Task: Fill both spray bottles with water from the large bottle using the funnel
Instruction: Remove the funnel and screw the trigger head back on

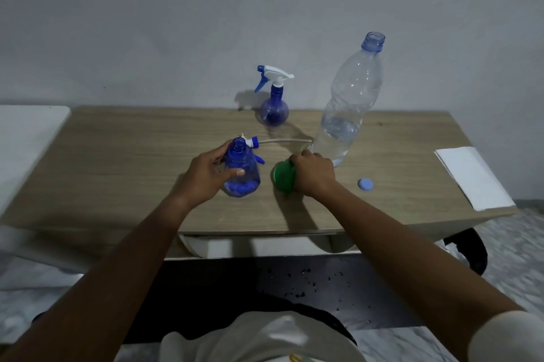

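Note:
An open blue spray bottle (242, 173) stands on the wooden table (117, 167), and my left hand (206, 177) grips its side. Its spray head with a long tube (276, 141) lies on the table just behind it. My right hand (313, 174) holds the green funnel (283, 176), which lies on its side to the right of that bottle. The large clear bottle (347, 105), uncapped and about a third full of water, stands behind my right hand. A second blue spray bottle (274, 105) with its trigger head on stands at the back.
The large bottle's blue cap (365, 184) lies on the table to the right of my right hand. A folded white paper towel (471, 177) lies at the table's right edge. A white surface (26, 137) adjoins the table on the left. A wall runs behind the table.

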Demonstrator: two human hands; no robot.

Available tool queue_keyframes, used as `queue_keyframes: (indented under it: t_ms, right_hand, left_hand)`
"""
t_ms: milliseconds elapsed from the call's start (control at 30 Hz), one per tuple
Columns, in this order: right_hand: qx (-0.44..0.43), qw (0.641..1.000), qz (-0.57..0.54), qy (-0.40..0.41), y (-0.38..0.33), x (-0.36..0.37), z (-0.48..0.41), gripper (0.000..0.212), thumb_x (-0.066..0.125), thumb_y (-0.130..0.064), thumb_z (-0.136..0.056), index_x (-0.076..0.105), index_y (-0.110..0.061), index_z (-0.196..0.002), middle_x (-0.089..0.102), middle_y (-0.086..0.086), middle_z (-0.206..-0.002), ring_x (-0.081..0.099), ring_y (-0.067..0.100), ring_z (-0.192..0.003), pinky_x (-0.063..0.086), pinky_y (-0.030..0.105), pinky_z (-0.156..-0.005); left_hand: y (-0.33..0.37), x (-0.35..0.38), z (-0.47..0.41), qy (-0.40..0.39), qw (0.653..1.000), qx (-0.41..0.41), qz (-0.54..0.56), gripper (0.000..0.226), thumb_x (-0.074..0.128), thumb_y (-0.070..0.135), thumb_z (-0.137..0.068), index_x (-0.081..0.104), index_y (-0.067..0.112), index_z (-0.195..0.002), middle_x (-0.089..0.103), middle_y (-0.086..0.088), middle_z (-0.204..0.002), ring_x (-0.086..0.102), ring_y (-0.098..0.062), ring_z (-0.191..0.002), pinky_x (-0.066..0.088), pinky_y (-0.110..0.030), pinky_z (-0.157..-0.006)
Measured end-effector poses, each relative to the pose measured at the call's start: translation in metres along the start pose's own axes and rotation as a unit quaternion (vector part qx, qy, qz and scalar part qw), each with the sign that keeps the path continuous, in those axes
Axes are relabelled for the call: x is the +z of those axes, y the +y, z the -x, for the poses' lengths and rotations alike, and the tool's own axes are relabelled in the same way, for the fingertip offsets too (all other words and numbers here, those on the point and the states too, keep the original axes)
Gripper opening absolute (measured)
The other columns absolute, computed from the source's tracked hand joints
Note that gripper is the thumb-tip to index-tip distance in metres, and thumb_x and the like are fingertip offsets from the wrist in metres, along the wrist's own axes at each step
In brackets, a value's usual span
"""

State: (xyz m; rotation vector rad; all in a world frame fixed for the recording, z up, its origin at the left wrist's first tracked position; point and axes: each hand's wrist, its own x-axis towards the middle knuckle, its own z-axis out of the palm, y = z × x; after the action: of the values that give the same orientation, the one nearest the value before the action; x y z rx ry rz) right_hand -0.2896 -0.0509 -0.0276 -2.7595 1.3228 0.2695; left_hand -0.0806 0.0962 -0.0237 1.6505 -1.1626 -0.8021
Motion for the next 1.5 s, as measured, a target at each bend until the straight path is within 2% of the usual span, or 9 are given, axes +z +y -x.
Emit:
queue_keyframes:
  t_ms: [367, 500, 633, 767, 967, 1067, 1167, 1400, 1500]
  right_hand:
    - [-0.008, 1.0, -0.013, -0.004, -0.005, -0.004, -0.005, 0.066, 0.077, -0.028, -0.083, 0.049, -0.022, -0.142, 0.062, 0.01, -0.128, 0.061, 0.032, -0.117, 0.052, 0.048, -0.094]
    - [-0.001, 0.998, -0.059, -0.004, -0.011, -0.015, -0.014, 0.067, 0.078, -0.039, -0.083, 0.051, -0.027, -0.143, 0.06, 0.006, -0.137, 0.057, 0.029, -0.125, 0.05, 0.048, -0.1]
    - [-0.004, 0.989, -0.148, 0.027, -0.022, -0.027, -0.03, 0.059, 0.073, -0.054, -0.085, 0.06, -0.026, -0.136, 0.065, 0.004, -0.13, 0.064, 0.025, -0.115, 0.055, 0.044, -0.092]
    - [-0.044, 0.979, -0.2, 0.014, -0.032, -0.031, -0.054, 0.047, 0.072, -0.041, -0.09, 0.064, -0.022, -0.132, 0.067, 0.004, -0.129, 0.063, 0.023, -0.112, 0.054, 0.04, -0.092]
    - [-0.085, 0.977, -0.195, -0.031, -0.044, -0.027, -0.089, 0.057, 0.068, -0.032, -0.091, 0.053, -0.022, -0.145, 0.06, 0.005, -0.142, 0.059, 0.028, -0.123, 0.052, 0.048, -0.099]
    - [-0.091, 0.978, -0.184, -0.044, -0.045, -0.019, -0.102, 0.056, 0.068, -0.034, -0.09, 0.056, -0.023, -0.143, 0.064, 0.005, -0.133, 0.062, 0.029, -0.117, 0.052, 0.043, -0.092]
    - [-0.092, 0.981, -0.167, -0.036, -0.045, -0.012, -0.109, 0.048, 0.069, -0.037, -0.088, 0.064, -0.025, -0.134, 0.07, 0.005, -0.115, 0.064, 0.028, -0.107, 0.047, 0.036, -0.08]
    - [-0.073, 0.979, -0.188, -0.012, -0.045, -0.01, -0.108, 0.046, 0.07, -0.037, -0.087, 0.066, -0.027, -0.132, 0.073, 0.002, -0.119, 0.066, 0.027, -0.109, 0.052, 0.039, -0.093]
    - [-0.076, 0.972, -0.217, 0.041, -0.044, -0.018, -0.104, 0.038, 0.068, -0.031, -0.09, 0.067, -0.025, -0.128, 0.074, 0.0, -0.114, 0.068, 0.024, -0.103, 0.055, 0.042, -0.091]
  left_hand:
    - [0.001, 0.0, 0.002, -0.007, 1.0, -0.011, 0.011, 0.075, 0.081, 0.007, -0.082, 0.05, 0.031, -0.146, 0.063, 0.011, -0.138, 0.056, -0.005, -0.13, 0.045, -0.039, -0.114]
    - [0.001, -0.001, 0.001, -0.007, 1.0, -0.009, 0.008, 0.077, 0.083, 0.007, -0.08, 0.049, 0.038, -0.142, 0.064, 0.016, -0.135, 0.057, -0.003, -0.13, 0.045, -0.036, -0.113]
    - [0.0, -0.002, -0.001, -0.008, 1.0, -0.018, 0.0, 0.078, 0.084, 0.011, -0.079, 0.05, 0.027, -0.147, 0.063, 0.013, -0.137, 0.056, -0.005, -0.131, 0.045, -0.035, -0.113]
    - [-0.002, -0.003, -0.003, -0.008, 1.0, -0.027, -0.004, 0.08, 0.085, 0.013, -0.078, 0.049, 0.026, -0.148, 0.063, 0.011, -0.139, 0.056, -0.007, -0.132, 0.046, -0.035, -0.112]
    - [-0.007, -0.007, -0.004, -0.004, 0.999, -0.034, 0.017, 0.078, 0.084, 0.007, -0.078, 0.05, 0.021, -0.147, 0.064, 0.009, -0.137, 0.057, -0.007, -0.131, 0.046, -0.033, -0.112]
    - [-0.01, -0.008, -0.005, -0.004, 0.999, -0.038, 0.024, 0.076, 0.083, 0.006, -0.079, 0.051, 0.021, -0.146, 0.066, 0.011, -0.134, 0.058, -0.007, -0.13, 0.048, -0.028, -0.108]
    - [-0.012, -0.008, -0.005, 0.003, 0.999, -0.034, 0.029, 0.075, 0.083, 0.005, -0.079, 0.052, 0.022, -0.145, 0.067, 0.013, -0.131, 0.058, -0.007, -0.129, 0.05, -0.018, -0.101]
    - [-0.011, -0.006, -0.005, 0.002, 0.999, -0.033, 0.032, 0.072, 0.082, 0.002, -0.079, 0.053, 0.03, -0.139, 0.068, 0.029, -0.122, 0.057, 0.004, -0.125, 0.047, -0.011, -0.099]
    - [-0.011, -0.007, -0.004, 0.003, 0.999, -0.03, 0.035, 0.075, 0.083, 0.005, -0.079, 0.052, 0.022, -0.145, 0.066, 0.021, -0.129, 0.057, 0.001, -0.127, 0.047, -0.016, -0.102]
